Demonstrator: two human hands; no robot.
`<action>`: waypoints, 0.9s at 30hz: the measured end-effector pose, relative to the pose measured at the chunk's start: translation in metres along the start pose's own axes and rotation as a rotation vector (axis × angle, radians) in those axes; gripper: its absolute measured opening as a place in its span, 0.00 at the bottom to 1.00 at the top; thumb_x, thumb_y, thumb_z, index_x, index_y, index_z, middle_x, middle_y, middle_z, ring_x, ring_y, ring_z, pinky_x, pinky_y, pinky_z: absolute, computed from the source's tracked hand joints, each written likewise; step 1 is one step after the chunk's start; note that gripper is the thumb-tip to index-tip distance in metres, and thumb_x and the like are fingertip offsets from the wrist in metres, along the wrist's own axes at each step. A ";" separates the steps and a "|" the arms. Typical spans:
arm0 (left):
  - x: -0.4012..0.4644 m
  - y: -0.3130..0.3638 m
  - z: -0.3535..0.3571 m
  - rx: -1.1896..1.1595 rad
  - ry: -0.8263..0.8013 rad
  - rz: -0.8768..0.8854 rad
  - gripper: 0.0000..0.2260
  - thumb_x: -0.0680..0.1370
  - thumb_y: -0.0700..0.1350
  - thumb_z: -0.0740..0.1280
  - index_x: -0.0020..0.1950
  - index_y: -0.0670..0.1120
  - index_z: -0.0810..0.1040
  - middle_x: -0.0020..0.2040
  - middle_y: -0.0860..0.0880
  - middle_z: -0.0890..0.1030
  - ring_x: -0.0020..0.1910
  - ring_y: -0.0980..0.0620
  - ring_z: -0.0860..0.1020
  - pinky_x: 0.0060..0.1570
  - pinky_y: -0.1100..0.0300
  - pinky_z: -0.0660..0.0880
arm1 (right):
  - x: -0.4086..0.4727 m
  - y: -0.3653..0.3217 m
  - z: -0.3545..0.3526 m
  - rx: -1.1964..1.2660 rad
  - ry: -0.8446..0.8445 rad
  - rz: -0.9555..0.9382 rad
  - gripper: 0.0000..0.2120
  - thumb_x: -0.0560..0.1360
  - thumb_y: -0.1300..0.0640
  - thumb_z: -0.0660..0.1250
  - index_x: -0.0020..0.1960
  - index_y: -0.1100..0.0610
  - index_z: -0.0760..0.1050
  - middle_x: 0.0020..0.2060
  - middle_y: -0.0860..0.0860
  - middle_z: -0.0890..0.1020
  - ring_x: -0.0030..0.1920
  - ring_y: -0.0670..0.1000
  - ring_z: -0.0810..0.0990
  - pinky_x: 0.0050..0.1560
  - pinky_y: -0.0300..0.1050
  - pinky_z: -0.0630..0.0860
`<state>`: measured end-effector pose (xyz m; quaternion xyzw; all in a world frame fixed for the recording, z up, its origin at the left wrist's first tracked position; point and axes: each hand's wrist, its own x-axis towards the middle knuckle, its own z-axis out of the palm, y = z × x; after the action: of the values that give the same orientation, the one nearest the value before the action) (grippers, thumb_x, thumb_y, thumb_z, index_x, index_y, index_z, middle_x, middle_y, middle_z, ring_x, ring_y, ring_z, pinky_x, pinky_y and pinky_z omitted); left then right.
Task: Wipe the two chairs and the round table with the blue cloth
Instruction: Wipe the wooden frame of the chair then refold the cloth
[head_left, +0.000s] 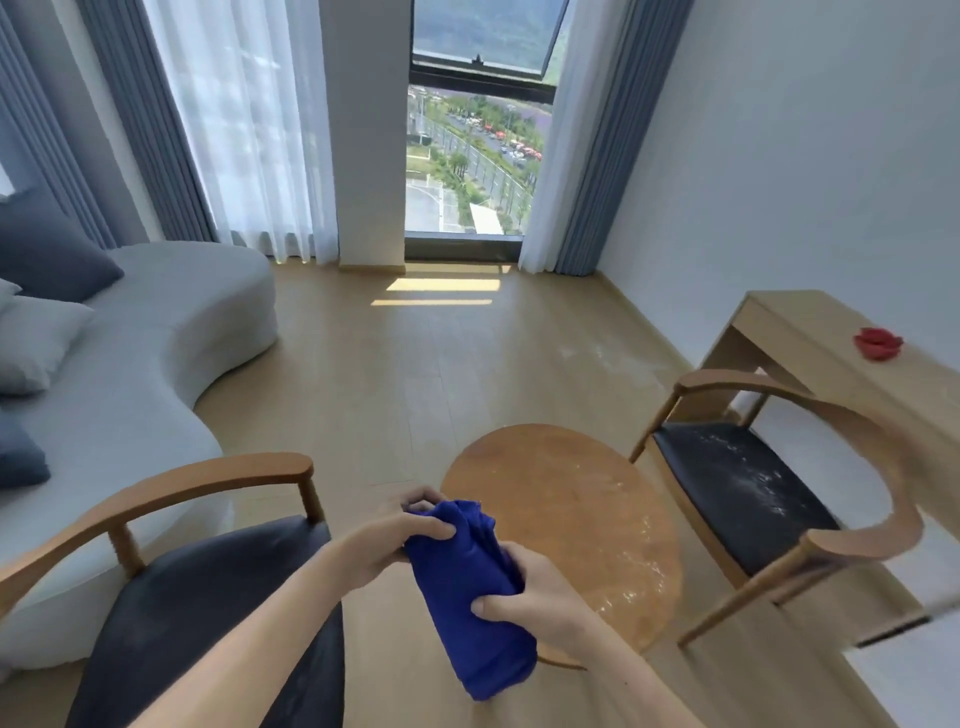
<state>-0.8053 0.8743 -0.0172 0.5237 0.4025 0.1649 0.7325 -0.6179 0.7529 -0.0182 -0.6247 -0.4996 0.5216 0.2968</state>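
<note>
Blue cloth (470, 587) is bunched into a thick roll, held in mid-air between both hands, above the gap between the near chair and the round bench. Not touching any surface.

Left hand (400, 540): fingers curled round the upper end of the cloth, thumb on top. Right hand (530, 597): fingers wrapped round the middle, thumb pinching the near side. Lower end hangs free below the right hand.

Step in hand, my read: regripping or folding the cloth, no wiping stroke under way.

Surfaces:
- Round bench (566, 514), wood top: glossy wet-looking patches on the right and near side. Could be streaks or spill, can't tell which.
- Right chair (753, 483), dark seat: white specks or streaks across the pad, so it likely needs a pass.
- Left chair (208, 597), dark seat: looks even, no visible marks. Can't judge whether it's been wiped.

Next move calls for:
- flatten the cloth into a pad under one palm; the roll as held gives poor contact area
- bring it down on whichever surface is next; the round bench is nearest the hands, just right of them
- right chair means reaching across or stepping round the bench, and its curved armrest (857, 519) overhangs the seat, so come in from the open front

Nearby: wooden desk (810, 332) beyond the right chair with a red item (878, 344) on it, well apart from the work.
</note>
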 end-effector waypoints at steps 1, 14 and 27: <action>0.009 0.003 0.018 0.012 -0.015 -0.003 0.16 0.66 0.42 0.75 0.51 0.44 0.77 0.52 0.40 0.82 0.52 0.43 0.80 0.50 0.50 0.77 | -0.006 0.010 -0.016 0.013 0.008 0.009 0.21 0.66 0.55 0.74 0.57 0.49 0.75 0.51 0.47 0.83 0.51 0.49 0.82 0.53 0.49 0.79; 0.136 0.008 0.217 0.341 -0.195 -0.057 0.15 0.71 0.41 0.71 0.56 0.45 0.78 0.56 0.44 0.81 0.55 0.44 0.79 0.55 0.51 0.79 | -0.069 0.136 -0.188 0.073 0.178 0.125 0.21 0.67 0.57 0.71 0.58 0.46 0.71 0.52 0.45 0.81 0.51 0.48 0.81 0.49 0.41 0.80; 0.258 -0.016 0.198 0.563 -0.242 -0.166 0.17 0.73 0.37 0.64 0.59 0.50 0.73 0.58 0.49 0.76 0.56 0.50 0.76 0.54 0.57 0.78 | 0.046 0.179 -0.246 -0.246 0.028 0.258 0.19 0.66 0.51 0.65 0.56 0.39 0.71 0.48 0.40 0.80 0.48 0.44 0.79 0.49 0.41 0.79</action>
<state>-0.4970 0.9134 -0.1134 0.6870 0.3838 -0.0770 0.6122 -0.3299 0.7743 -0.1253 -0.7224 -0.4713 0.4814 0.1558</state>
